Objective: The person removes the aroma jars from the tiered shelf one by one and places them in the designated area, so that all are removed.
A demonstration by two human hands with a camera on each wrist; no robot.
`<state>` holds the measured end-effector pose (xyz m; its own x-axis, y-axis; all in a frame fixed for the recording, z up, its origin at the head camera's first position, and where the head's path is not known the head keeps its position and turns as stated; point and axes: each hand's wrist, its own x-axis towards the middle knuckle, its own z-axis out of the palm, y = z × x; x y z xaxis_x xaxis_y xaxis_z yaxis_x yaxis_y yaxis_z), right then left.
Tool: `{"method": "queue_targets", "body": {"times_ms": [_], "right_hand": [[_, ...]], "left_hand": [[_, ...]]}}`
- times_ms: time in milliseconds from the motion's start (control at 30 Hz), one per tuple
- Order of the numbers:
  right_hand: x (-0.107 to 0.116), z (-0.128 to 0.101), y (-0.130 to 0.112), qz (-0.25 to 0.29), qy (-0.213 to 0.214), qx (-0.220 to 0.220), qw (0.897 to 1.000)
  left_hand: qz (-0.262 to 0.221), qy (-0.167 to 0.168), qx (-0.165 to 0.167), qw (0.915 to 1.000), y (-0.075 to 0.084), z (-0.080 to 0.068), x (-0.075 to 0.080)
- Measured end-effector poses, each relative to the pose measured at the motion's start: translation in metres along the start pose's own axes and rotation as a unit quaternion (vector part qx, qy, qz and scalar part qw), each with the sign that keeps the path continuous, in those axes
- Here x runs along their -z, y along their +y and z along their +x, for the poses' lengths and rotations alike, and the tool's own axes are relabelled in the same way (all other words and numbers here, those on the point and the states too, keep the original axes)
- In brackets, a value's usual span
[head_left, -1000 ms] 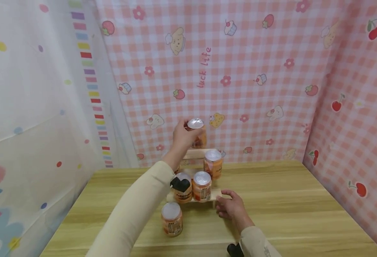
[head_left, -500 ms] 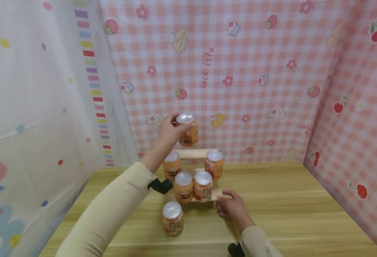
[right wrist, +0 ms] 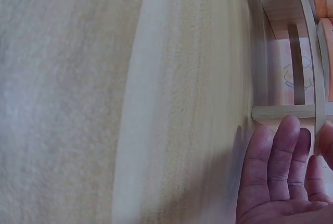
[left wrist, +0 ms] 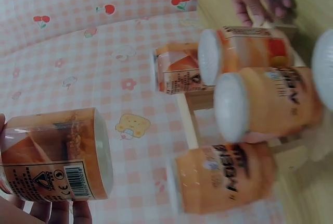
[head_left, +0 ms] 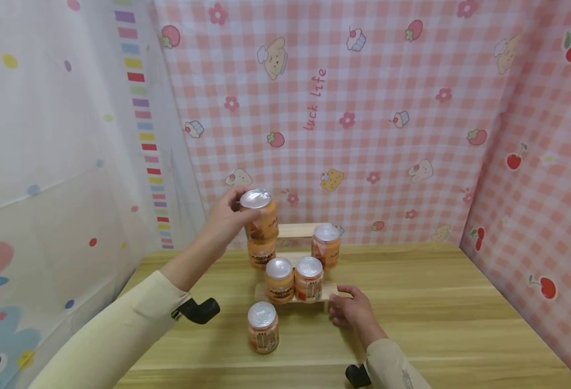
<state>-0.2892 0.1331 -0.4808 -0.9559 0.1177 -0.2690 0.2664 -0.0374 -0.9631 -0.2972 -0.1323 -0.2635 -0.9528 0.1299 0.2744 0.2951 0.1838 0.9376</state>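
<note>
My left hand [head_left: 223, 219] grips an orange can [head_left: 264, 220] with a silver lid, slightly tilted, its fingers around the side. In the head view it overlaps the back-left can [head_left: 262, 256]; the left wrist view shows the held can [left wrist: 57, 156] apart from the others. My right hand [head_left: 357, 312] is at the right end of a stepped wooden rack [head_left: 331, 292], pinching the lower board. In the right wrist view its fingers [right wrist: 283, 153] lie below the board, thumb at the other side. Two cans stand on the lower step, two on the step behind.
Another orange can [head_left: 263, 328] stands on the wood-grain table [head_left: 441, 324] in front of the rack. The rack's top bar [head_left: 297, 230] rises behind the cans. A pink checked cloth [head_left: 383, 151] hangs at the back and right, and a white curtain [head_left: 71, 162] at the left.
My left hand has carried the can leftward from above the rack's middle, up slightly and then down to over the back-left can. The right hand has stayed at the rack's end.
</note>
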Motion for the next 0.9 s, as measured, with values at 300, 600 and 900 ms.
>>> {"method": "queue_targets", "body": {"times_ms": [300, 600, 900], "right_hand": [[0.000, 0.001, 0.001, 0.009, -0.002, -0.002, 1.000], [0.000, -0.001, 0.000, 0.013, -0.011, -0.003, 1.000], [0.001, -0.002, -0.003, 0.015, -0.006, -0.004, 1.000]], "left_hand": [[-0.006, -0.013, 0.038, 0.9992, -0.027, -0.048, 0.037], [0.014, -0.016, 0.059, 0.9980, -0.069, -0.087, 0.071], [0.010, -0.014, 0.093, 0.9955, -0.113, -0.108, 0.071]]}}
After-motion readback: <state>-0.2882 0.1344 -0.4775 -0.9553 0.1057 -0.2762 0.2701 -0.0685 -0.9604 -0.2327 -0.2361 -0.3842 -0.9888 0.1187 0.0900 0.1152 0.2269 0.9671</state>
